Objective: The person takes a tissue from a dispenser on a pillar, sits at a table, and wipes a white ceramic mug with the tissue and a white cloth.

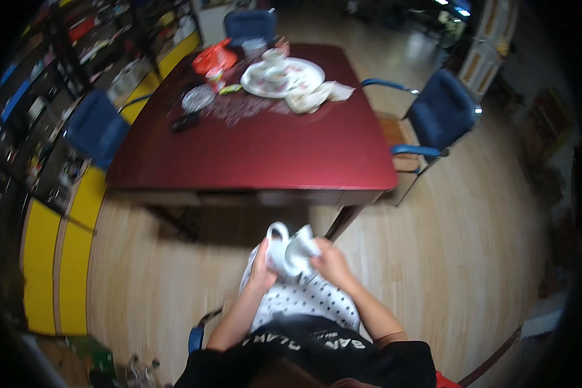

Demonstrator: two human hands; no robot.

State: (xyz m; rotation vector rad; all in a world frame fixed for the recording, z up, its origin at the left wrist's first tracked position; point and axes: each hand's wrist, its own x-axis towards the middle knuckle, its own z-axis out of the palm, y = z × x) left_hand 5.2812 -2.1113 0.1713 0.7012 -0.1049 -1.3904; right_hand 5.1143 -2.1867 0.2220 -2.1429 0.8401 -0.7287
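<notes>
The left hand (261, 270) is closed around the left side of a white cup (277, 255), held above the person's lap, in front of the near edge of the dark red tabletop (258, 158). The cup is smooth and rounded, with a looped handle (277, 228) that points away from the body, toward the tabletop. It looks tilted, its long axis running roughly from left to right and its mouth seemingly turned to the right hand (330, 264), though blur and the covering material leave this uncertain. That hand, fingers bent, grips a soft, creased white sheet (304, 243), cloth or paper, pressed against the cup's right side; one corner of it sticks up. Below both lies white fabric with black dots (301, 304), draped over the lap. The tabletop has a slight sheen and rounded corners. Toward its far side stands a broad oval white platter (313, 71) with a floral pattern, carrying pale, round-walled cups (276, 79); a crumpled off-white cloth (308, 99) lies at its near right edge. Further left are a thin, wrinkled orange-red bag (215, 57), a clear, round dish (198, 99) and a narrow black object (186, 122).
</notes>
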